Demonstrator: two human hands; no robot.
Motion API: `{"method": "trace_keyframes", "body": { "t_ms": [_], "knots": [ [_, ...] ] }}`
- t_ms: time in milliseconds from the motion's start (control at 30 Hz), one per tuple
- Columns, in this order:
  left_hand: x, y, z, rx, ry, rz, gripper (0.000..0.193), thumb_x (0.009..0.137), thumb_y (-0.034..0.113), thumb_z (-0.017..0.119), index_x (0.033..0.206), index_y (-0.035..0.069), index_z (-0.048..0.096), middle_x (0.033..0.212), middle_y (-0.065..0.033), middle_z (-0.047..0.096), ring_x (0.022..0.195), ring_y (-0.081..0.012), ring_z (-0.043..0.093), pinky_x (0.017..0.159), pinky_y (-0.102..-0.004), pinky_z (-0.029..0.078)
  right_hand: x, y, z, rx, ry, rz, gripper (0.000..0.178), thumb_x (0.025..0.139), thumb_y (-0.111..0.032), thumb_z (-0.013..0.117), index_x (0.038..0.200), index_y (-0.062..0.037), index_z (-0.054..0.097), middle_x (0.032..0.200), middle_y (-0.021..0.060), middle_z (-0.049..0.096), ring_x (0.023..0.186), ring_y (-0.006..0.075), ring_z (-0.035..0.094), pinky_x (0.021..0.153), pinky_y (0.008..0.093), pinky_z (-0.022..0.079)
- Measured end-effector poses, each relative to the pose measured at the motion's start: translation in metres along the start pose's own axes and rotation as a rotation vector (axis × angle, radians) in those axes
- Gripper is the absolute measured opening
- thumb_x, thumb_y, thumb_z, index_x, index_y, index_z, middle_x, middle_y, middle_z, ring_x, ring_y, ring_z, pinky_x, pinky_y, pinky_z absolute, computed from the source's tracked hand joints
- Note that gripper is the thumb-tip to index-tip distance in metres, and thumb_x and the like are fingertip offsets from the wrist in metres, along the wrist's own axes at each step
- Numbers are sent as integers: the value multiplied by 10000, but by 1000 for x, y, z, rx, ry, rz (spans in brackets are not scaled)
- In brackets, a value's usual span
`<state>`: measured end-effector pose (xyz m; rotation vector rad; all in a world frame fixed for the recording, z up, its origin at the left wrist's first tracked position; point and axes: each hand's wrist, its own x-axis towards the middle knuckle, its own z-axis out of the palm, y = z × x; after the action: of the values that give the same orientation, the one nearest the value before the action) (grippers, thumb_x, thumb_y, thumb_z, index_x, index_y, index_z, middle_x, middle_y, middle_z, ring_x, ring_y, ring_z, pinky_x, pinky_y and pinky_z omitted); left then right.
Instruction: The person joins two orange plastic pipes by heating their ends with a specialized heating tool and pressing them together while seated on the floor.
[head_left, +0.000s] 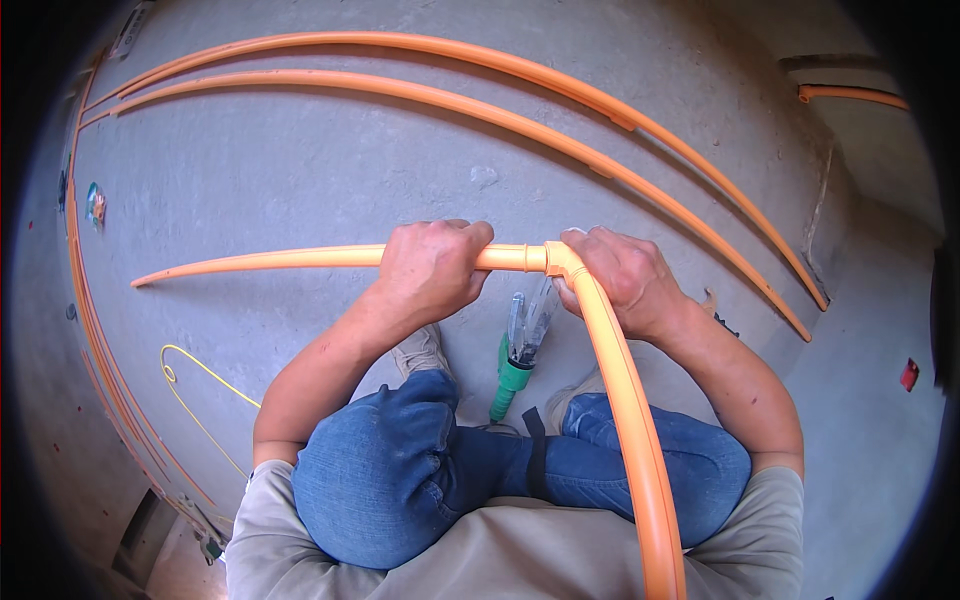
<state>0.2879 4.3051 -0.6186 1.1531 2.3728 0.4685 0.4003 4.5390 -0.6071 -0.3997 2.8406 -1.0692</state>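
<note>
My left hand (433, 268) is wrapped round a straight orange plastic pipe (270, 260), close to its right end. That end sits in an orange pipe fitting (559, 261), bent like an elbow, though part of it is hidden. My right hand (622, 272) grips the fitting from its right side, with the fingers bent round behind it. From the same fitting a second orange pipe (632, 430) curves down toward my body, passing over my right leg. Below the joint, between my feet, lies a green tool (513, 376) with clear or metallic parts at its upper end.
Two long rows of orange pipe (400, 88) lie across the floor beyond my hands. More thin pipes (88, 310) run along the left side. A yellow cord (195, 354) loops beside my left arm. A small red object (909, 375) lies far right.
</note>
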Motion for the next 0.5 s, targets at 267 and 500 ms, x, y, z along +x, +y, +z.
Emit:
{"method": "trace_keyframes", "body": {
  "t_ms": [267,500],
  "knots": [
    [0,-4,12,11,-124,-5,128,802,187,685,789,75,623,676,-147,649,655,-373,658,589,-491,514,-4,2,9,84,-65,73,389,849,-264,707,1124,-10,598,834,174,618,703,384,645,623,453,546],
    [-4,0,32,-3,-213,-28,124,788,186,680,775,65,655,691,-174,668,667,-384,670,614,-500,532,-19,1,20,106,-294,222,378,860,-246,698,1140,-31,562,872,198,652,768,419,653,657,499,539]
  ]
}}
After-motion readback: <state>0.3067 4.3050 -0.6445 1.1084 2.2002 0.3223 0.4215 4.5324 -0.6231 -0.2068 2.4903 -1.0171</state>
